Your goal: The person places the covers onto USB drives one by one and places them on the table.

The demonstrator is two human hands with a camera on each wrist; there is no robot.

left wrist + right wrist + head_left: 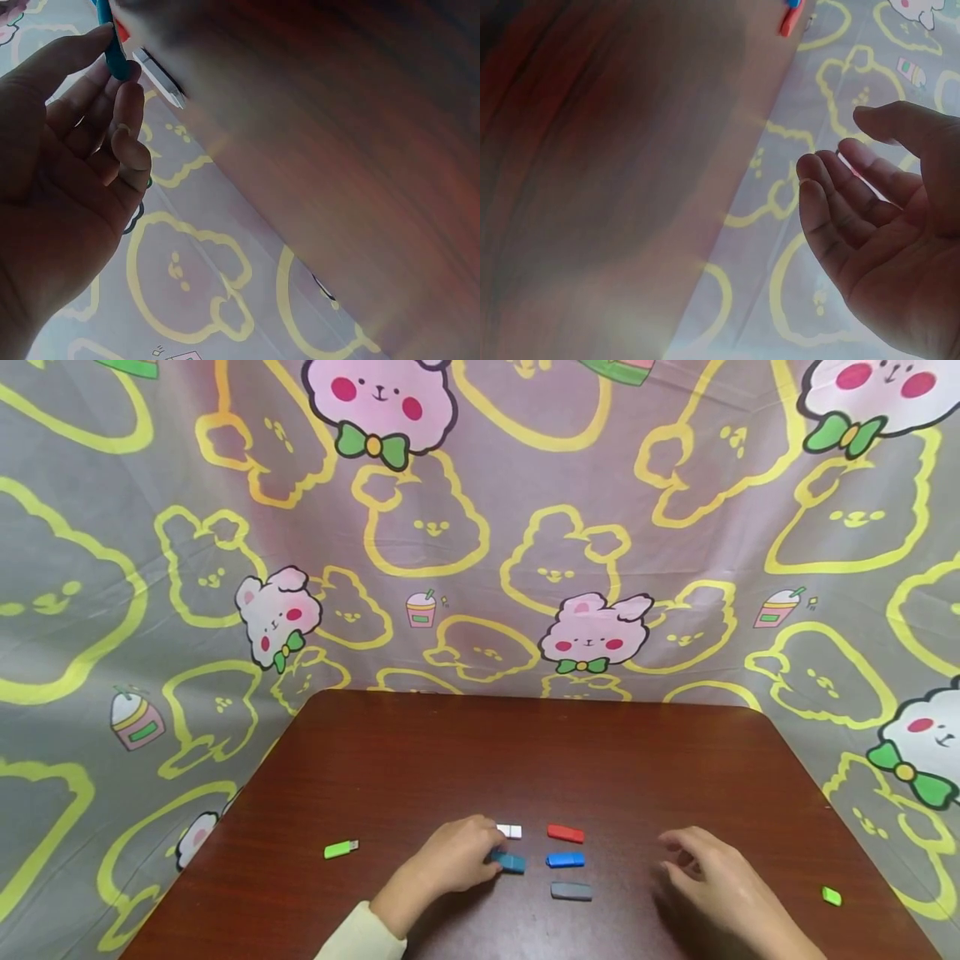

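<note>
My left hand (461,853) pinches a teal USB stick (512,862) by its left end, between thumb and fingers; the left wrist view shows the teal stick (114,52) at the fingertips. Just beyond those fingers lies a white USB stick (510,832), partly covered by them. To the right, in a column, are a red USB stick (566,833), a blue USB stick (565,860) and a grey USB stick (572,891). My right hand (716,881) hovers right of this column, fingers loosely bent, nothing in its grasp; the right wrist view shows its bare palm (892,247).
On the left of the brown table (525,752) lies a green USB stick (341,849) with its metal plug bare. A small green cap (832,896) sits near the right edge. A patterned cloth (480,552) hangs behind and along both sides.
</note>
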